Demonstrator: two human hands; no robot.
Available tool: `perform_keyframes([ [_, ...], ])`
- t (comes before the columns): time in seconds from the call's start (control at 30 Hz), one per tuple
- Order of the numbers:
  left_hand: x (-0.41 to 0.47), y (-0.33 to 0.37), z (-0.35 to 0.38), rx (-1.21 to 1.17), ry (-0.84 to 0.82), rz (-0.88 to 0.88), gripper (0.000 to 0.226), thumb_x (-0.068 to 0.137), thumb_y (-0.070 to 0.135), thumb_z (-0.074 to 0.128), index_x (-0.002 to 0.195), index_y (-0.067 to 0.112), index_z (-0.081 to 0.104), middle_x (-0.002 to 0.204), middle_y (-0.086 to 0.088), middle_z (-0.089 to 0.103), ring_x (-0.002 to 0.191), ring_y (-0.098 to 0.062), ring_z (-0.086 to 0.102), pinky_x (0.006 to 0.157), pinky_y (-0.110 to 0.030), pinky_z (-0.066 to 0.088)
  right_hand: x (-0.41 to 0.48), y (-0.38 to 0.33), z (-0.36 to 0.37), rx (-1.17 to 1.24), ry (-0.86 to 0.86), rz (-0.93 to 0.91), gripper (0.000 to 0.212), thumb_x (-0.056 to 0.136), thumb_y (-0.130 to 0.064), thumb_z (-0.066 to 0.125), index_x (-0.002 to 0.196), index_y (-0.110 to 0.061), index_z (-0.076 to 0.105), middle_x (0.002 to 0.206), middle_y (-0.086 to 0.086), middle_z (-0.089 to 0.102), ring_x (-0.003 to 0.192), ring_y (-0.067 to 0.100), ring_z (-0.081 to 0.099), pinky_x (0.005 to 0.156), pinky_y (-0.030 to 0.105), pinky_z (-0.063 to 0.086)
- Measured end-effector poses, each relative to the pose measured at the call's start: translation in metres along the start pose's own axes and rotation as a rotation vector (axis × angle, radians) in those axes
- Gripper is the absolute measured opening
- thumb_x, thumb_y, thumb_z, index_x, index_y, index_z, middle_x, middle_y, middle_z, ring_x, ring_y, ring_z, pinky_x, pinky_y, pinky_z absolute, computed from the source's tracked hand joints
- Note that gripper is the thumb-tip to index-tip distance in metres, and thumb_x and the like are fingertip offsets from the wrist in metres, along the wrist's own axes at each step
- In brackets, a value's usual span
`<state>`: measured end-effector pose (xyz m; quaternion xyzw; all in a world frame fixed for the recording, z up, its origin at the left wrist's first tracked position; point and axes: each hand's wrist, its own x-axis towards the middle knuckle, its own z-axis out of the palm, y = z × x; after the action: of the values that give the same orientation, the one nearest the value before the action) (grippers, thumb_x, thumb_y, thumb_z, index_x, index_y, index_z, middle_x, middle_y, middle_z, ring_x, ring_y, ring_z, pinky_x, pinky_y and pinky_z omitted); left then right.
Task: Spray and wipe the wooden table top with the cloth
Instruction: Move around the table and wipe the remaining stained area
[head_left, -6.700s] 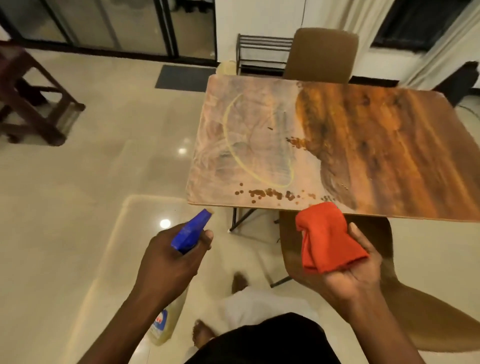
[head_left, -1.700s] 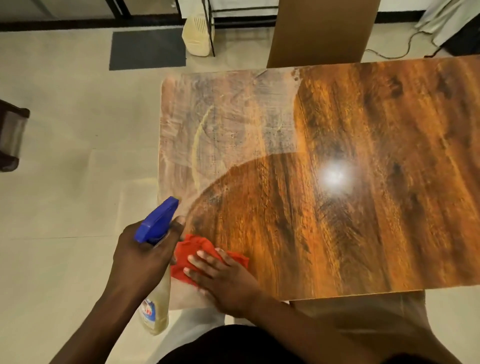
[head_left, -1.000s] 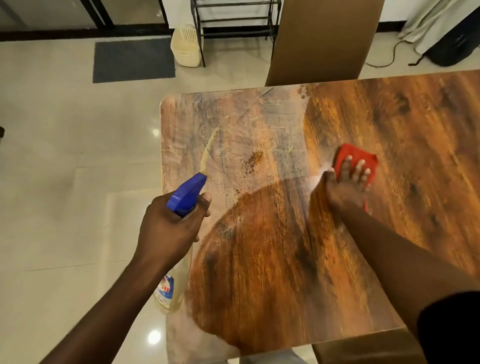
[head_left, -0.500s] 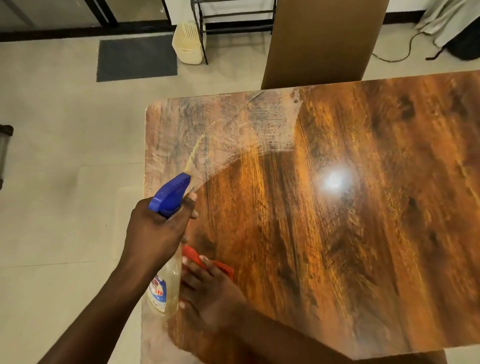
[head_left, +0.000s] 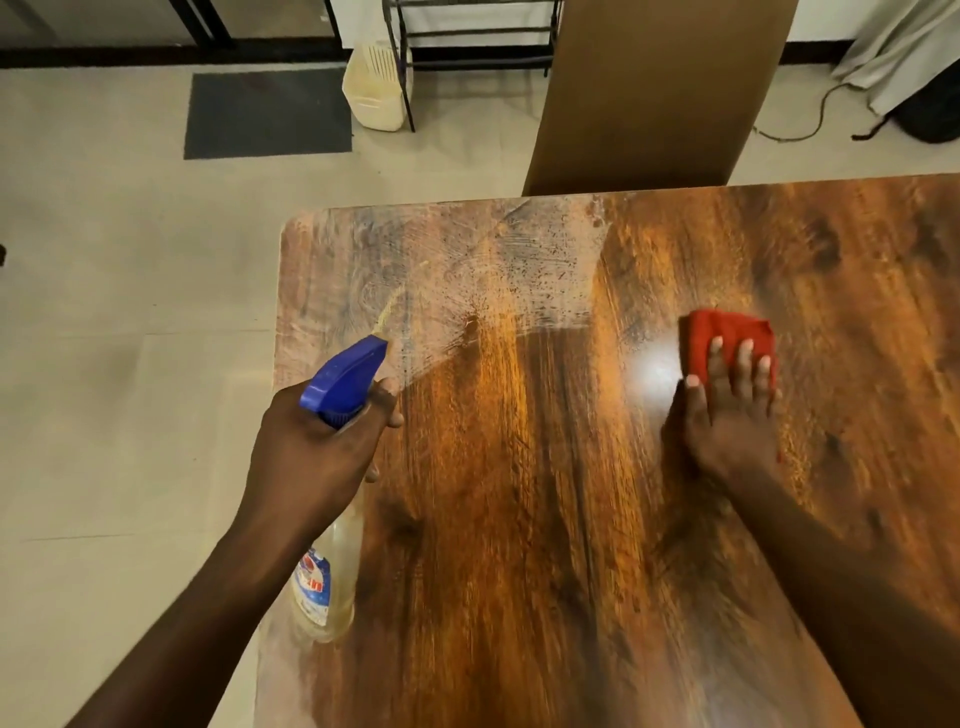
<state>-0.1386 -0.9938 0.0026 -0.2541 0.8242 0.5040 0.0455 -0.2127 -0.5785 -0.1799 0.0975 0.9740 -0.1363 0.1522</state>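
Note:
The wooden table top (head_left: 545, 493) fills the lower right of the view. Its far left corner is pale and dusty with speckled droplets, while the rest looks dark and glossy. My left hand (head_left: 317, 452) grips a spray bottle (head_left: 332, 571) with a blue trigger head, held over the table's left edge and pointing toward the dusty corner. My right hand (head_left: 727, 415) lies flat on a red cloth (head_left: 727, 338), pressing it onto the table right of centre. Most of the cloth shows beyond my fingertips.
A brown chair back (head_left: 654, 88) stands against the table's far edge. On the tiled floor behind are a dark mat (head_left: 267, 111), a cream plastic container (head_left: 376, 91), a black metal rack (head_left: 472, 31) and a cable (head_left: 810, 119).
My right hand has swept the red cloth from the near left part of the table, beside the bottle, out to right of centre. The left hand still holds the bottle over the left edge.

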Motion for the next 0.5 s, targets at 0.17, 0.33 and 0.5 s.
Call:
perform_keyframes([
  [0.17,0.005,0.002,-0.002,-0.026,0.015,0.000,0.036,0.098,0.039,0.068,0.076,0.067,0.069,0.079,-0.008,0.081,0.045,-0.021,0.067,0.069,-0.043,0.063,0.089,-0.093,-0.004,0.034,0.027,0.056,0.072,0.113,-0.060,0.011,0.172,-0.030,-0.016,0.179,0.010,-0.022,0.164,0.038,-0.019,0.132,0.065,0.001],
  [0.33,0.003,0.002,-0.006,-0.033,0.058,-0.002,0.022,0.099,0.037,0.068,0.085,0.055,0.069,0.084,-0.002,0.083,0.047,-0.025,0.067,0.073,-0.046,0.065,0.075,-0.229,0.035,-0.070,-0.109,-0.308,0.071,0.112,-0.058,0.006,0.169,-0.028,-0.023,0.176,0.014,-0.025,0.162,0.039,-0.022,0.132,0.065,0.000],
  [0.5,-0.005,0.001,-0.013,-0.020,0.074,-0.031,0.016,0.096,0.045,0.070,0.085,0.057,0.074,0.077,-0.011,0.080,0.052,-0.029,0.069,0.072,-0.048,0.062,-0.050,-0.324,0.091,-0.207,-0.279,-0.864,0.072,0.112,-0.050,0.024,0.173,-0.024,-0.004,0.180,0.011,-0.018,0.164,0.034,-0.025,0.131,0.063,-0.005],
])
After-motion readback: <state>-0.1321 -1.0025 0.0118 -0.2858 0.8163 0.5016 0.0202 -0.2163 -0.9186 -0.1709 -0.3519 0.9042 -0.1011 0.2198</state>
